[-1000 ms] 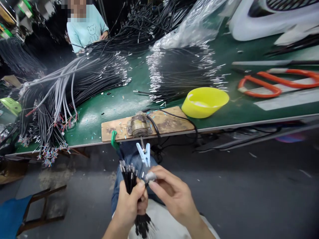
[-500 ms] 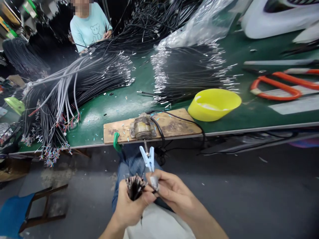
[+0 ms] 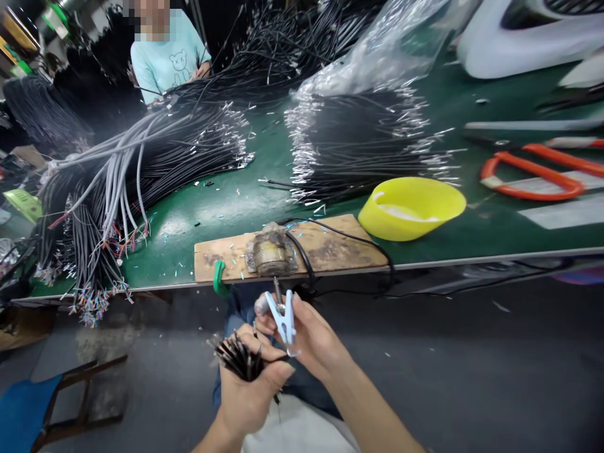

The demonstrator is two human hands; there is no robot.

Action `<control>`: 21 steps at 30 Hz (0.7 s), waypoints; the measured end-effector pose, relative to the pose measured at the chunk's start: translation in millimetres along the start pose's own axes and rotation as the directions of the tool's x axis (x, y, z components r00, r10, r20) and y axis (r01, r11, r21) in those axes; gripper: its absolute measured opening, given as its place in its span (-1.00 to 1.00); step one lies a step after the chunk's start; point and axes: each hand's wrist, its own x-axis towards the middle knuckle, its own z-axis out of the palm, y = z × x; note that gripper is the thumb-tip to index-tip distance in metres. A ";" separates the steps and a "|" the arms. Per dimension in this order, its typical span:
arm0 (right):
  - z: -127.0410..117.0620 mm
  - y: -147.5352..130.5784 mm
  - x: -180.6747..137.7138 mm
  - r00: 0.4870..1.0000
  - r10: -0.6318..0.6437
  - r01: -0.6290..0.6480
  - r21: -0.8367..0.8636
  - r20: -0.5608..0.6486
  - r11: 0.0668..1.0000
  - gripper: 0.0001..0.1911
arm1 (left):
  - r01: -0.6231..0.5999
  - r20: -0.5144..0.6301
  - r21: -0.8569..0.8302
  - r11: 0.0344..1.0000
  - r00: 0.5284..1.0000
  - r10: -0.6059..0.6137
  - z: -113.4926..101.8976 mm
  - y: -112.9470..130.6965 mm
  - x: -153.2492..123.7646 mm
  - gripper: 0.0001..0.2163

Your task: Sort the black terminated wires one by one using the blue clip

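A bundle of short black cables [image 3: 243,358] is in my left hand [image 3: 248,396], stripped ends fanning out above the fist. Just right of it, the fingers of my right hand [image 3: 316,340] curl around a light blue clothespin [image 3: 284,321], thumb on its right side and a grey-wrapped fingertip on its left. The clothespin hangs at the metal shaft of a small worn motor [image 3: 271,253]. One cable end from the left hand points toward the clothespin's lower tip. Whether that tip touches it, I cannot tell.
The motor sits on a wooden board [image 3: 330,242] at the green table's edge, with a green clamp [image 3: 219,277] beside it. A yellow ring-shaped container [image 3: 410,211], orange-handled scissors [image 3: 528,182] and cable piles [image 3: 368,138] lie beyond. Across the table sits a person [image 3: 172,56].
My right hand has moved up from the clothespin's lower tip to around its upper part. My left hand has shifted slightly left and down, and its cable bundle tilts more leftward.
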 end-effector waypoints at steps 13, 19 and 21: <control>-18.6 16.6 -6.4 0.978 -0.156 0.187 -0.254 0.135 0.949 -0.50 | 0.310 0.040 -0.171 0.935 0.950 -0.308 -10.8 -16.7 -3.5 -0.66; -23.9 20.5 -24.8 0.860 -0.411 0.503 -0.633 0.301 0.588 -0.75 | 0.412 0.049 -0.148 0.899 0.911 -0.409 -20.2 -37.5 -16.9 -0.61; -23.3 20.8 -28.2 0.816 -0.494 0.544 -0.691 0.301 0.476 -0.82 | 0.419 0.053 -0.126 0.899 0.908 -0.415 -22.8 -39.2 -18.9 -0.62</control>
